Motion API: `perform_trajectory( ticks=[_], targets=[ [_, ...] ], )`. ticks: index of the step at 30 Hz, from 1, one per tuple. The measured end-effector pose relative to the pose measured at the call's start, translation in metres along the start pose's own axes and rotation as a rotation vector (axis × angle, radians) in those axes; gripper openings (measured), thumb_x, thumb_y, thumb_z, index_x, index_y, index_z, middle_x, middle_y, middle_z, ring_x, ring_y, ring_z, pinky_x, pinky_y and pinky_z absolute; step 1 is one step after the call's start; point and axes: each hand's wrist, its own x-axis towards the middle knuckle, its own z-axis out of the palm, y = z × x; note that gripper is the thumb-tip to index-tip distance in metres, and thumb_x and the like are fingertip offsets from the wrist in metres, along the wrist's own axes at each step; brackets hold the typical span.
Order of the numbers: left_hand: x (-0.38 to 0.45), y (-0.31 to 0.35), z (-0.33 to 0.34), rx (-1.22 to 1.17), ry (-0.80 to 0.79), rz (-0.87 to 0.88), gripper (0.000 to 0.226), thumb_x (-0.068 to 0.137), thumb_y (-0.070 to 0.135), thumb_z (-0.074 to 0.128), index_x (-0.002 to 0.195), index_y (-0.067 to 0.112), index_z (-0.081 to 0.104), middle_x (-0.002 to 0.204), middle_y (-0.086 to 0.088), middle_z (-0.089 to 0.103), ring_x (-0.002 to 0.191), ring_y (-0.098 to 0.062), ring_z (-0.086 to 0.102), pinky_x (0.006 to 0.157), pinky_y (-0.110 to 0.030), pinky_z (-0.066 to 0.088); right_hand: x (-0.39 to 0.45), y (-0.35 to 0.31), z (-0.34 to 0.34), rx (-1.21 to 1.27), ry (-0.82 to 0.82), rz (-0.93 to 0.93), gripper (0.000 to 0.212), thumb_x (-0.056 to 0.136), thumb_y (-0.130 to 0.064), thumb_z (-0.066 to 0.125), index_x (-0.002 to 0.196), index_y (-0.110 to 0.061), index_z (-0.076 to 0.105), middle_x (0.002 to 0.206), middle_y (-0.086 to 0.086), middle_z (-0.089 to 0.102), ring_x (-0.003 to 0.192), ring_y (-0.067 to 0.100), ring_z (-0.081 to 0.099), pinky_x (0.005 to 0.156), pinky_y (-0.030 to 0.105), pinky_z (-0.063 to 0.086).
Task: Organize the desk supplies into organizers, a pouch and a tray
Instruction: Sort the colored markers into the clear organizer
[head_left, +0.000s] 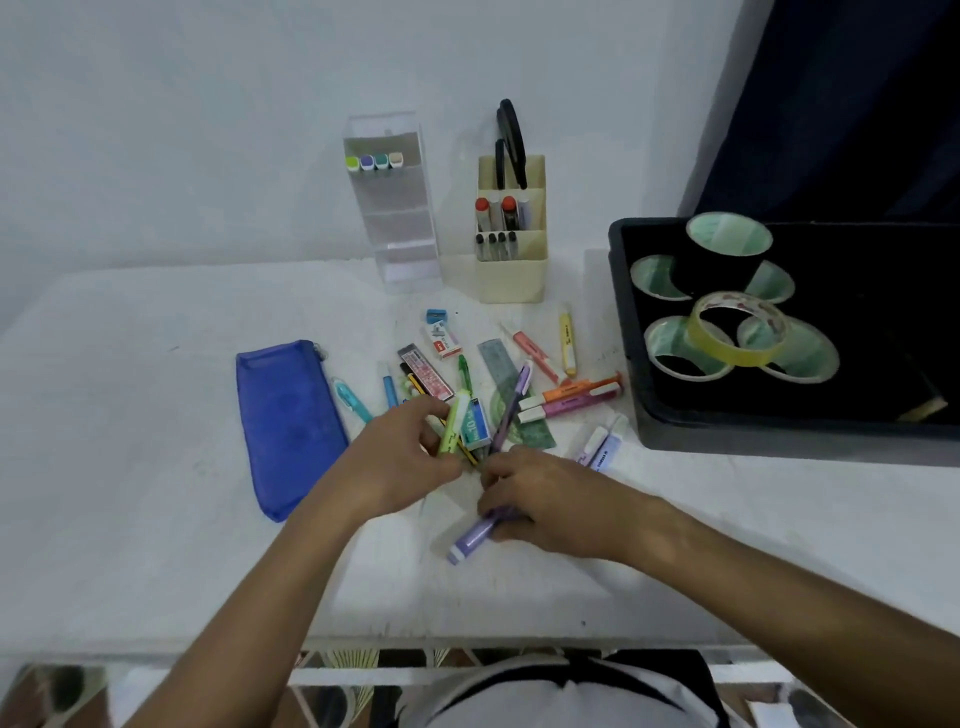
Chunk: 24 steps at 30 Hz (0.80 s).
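Observation:
Pens, highlighters, erasers and a ruler (506, 392) lie scattered mid-table. My left hand (402, 457) pinches a light green highlighter (453, 423) in the pile. My right hand (545, 499) is closed around a purple highlighter (470, 540) whose cap sticks out toward me. A blue mesh pouch (285, 421) lies flat to the left. A clear acrylic organizer (395, 218) with a row of markers and a cream pen holder (511, 244) stand at the back. The black tray (628, 332) on the right holds several tape rolls.
Orange and pink highlighters (576, 397) lie close to the tray's left wall. Scissors (511, 143) stand in the cream holder. A white wall runs behind the table, a dark curtain (857, 104) at the far right. The table's front edge lies just below my forearms.

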Motion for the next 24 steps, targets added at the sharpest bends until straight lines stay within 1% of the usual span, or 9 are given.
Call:
perform_trajectory(
  ticks=[2,5,8,10,11,14,17,21,24],
  targets=[
    [0.0,0.0,-0.002,-0.032,0.011,0.006,0.057,0.074,0.024,0.071,0.125,0.032,0.048,0.092,0.004,0.064,0.074,-0.014,0.064,0.072,-0.035,0.058,0.005,0.002,-0.007,0.031,0.026,0.011,0.016,0.087,-0.023,0.067,0.101,-0.016,0.069,0.098,0.0,0.06,0.092,0.017,0.054,0.079,0.035,0.049],
    [0.002,0.005,-0.013,-0.098,0.086,0.008,0.049,0.072,0.018,0.073,0.114,0.027,0.05,0.094,0.001,0.064,0.074,-0.019,0.066,0.07,-0.044,0.059,0.012,0.005,-0.023,0.091,0.101,0.035,0.01,0.088,-0.022,0.065,0.095,-0.015,0.066,0.09,0.0,0.064,0.08,0.013,0.055,0.072,0.028,0.046],
    [0.006,0.014,-0.034,-0.205,0.151,0.003,0.069,0.068,0.013,0.078,0.121,0.03,0.037,0.094,-0.002,0.064,0.074,-0.028,0.069,0.066,-0.045,0.06,0.017,0.007,-0.041,0.236,0.215,0.088,0.025,0.092,-0.02,0.059,0.117,-0.021,0.06,0.093,-0.003,0.067,0.071,0.01,0.057,0.063,0.02,0.043],
    [0.009,0.023,-0.051,-0.255,0.184,0.038,0.083,0.068,0.009,0.077,0.128,0.041,0.029,0.093,-0.002,0.064,0.068,-0.026,0.07,0.065,-0.042,0.06,0.022,0.007,-0.055,0.369,0.254,0.106,0.04,0.096,-0.022,0.051,0.135,-0.029,0.047,0.093,-0.006,0.066,0.064,0.007,0.055,0.059,0.016,0.043],
    [0.01,0.028,-0.06,-0.278,0.217,0.067,0.081,0.07,0.006,0.075,0.128,0.041,0.031,0.092,-0.003,0.064,0.065,-0.024,0.07,0.063,-0.04,0.06,0.025,0.007,-0.063,0.418,0.265,0.103,0.041,0.097,-0.022,0.048,0.137,-0.032,0.043,0.091,-0.006,0.066,0.061,0.007,0.052,0.058,0.016,0.042],
    [0.016,0.042,-0.086,-0.328,0.334,0.158,0.056,0.074,-0.001,0.067,0.114,0.031,0.045,0.088,-0.007,0.063,0.063,-0.028,0.07,0.055,-0.036,0.058,0.038,0.003,-0.089,0.544,0.304,0.085,0.033,0.097,-0.016,0.041,0.124,-0.032,0.052,0.081,-0.002,0.065,0.058,0.008,0.046,0.058,0.02,0.04],
    [0.022,0.055,-0.104,-0.371,0.412,0.217,0.043,0.079,-0.002,0.061,0.111,0.025,0.049,0.087,-0.009,0.063,0.062,-0.025,0.071,0.055,-0.036,0.057,0.051,-0.001,-0.111,0.705,0.336,0.104,0.02,0.098,-0.015,0.037,0.102,-0.019,0.057,0.076,-0.005,0.061,0.065,0.017,0.049,0.064,0.034,0.042],
    [0.028,0.065,-0.115,-0.433,0.477,0.266,0.037,0.086,0.002,0.058,0.115,0.026,0.051,0.086,-0.011,0.064,0.065,-0.026,0.071,0.058,-0.038,0.058,0.064,-0.004,-0.131,0.819,0.345,0.103,0.023,0.101,-0.025,0.04,0.105,-0.011,0.058,0.076,0.001,0.058,0.064,0.01,0.049,0.06,0.019,0.043],
    [0.033,0.068,-0.12,-0.426,0.52,0.293,0.036,0.088,0.006,0.06,0.115,0.029,0.053,0.087,-0.011,0.065,0.067,-0.024,0.071,0.062,-0.039,0.06,0.075,-0.003,-0.143,0.659,0.384,0.058,0.028,0.099,-0.036,0.045,0.088,-0.014,0.059,0.071,-0.004,0.06,0.065,0.008,0.054,0.064,0.021,0.045]
  ],
)
